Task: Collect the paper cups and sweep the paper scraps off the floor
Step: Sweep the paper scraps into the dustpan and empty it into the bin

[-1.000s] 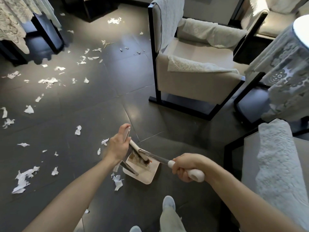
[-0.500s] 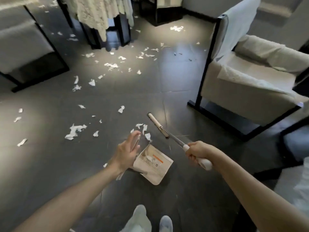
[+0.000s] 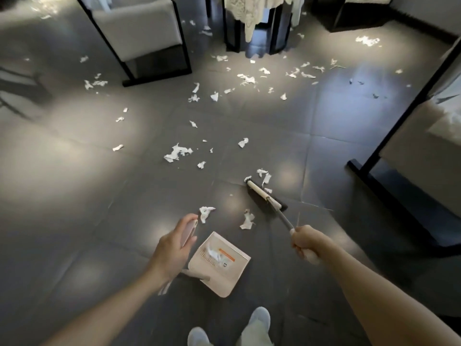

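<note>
The left hand [image 3: 173, 248] grasps the dustpan's [image 3: 224, 280] pale handle [image 3: 190, 231], with the fingers lying round it and the thumb on the near side. The handle runs past the fingertips and out again below the wrist. The pan sits on the dark floor [image 3: 99, 196] just right of this hand, between the two hands, with its open edge facing away from the person. A crumpled bit of paper [image 3: 214, 253] lies inside it by an orange label.

The right hand [image 3: 305, 243] is clenched round the white grip of the broom [image 3: 265, 196]. The thin shaft slants forward and left from the fist down to the brush head, which rests on the floor ahead of both hands.

The scraps [image 3: 177, 153] lie scattered over the floor. One white piece [image 3: 205, 213] lies just past the left fingertips. Another [image 3: 247, 220] lies ahead of the pan, between the hands and near the shaft. A small cluster [image 3: 265, 176] touches or nearly touches the far end of the brush head. Most of the rest lie well ahead of both hands, thickest in a bright patch far forward.

A pale chair [image 3: 139, 33] with a black frame stands far ahead of the left hand. A lace cloth [image 3: 249, 23] hangs over a dark stand far ahead between the hands. A black frame [image 3: 404, 136] rises right of the right hand. Two light shoes [image 3: 260, 318] show below the hands, at the bottom edge.
</note>
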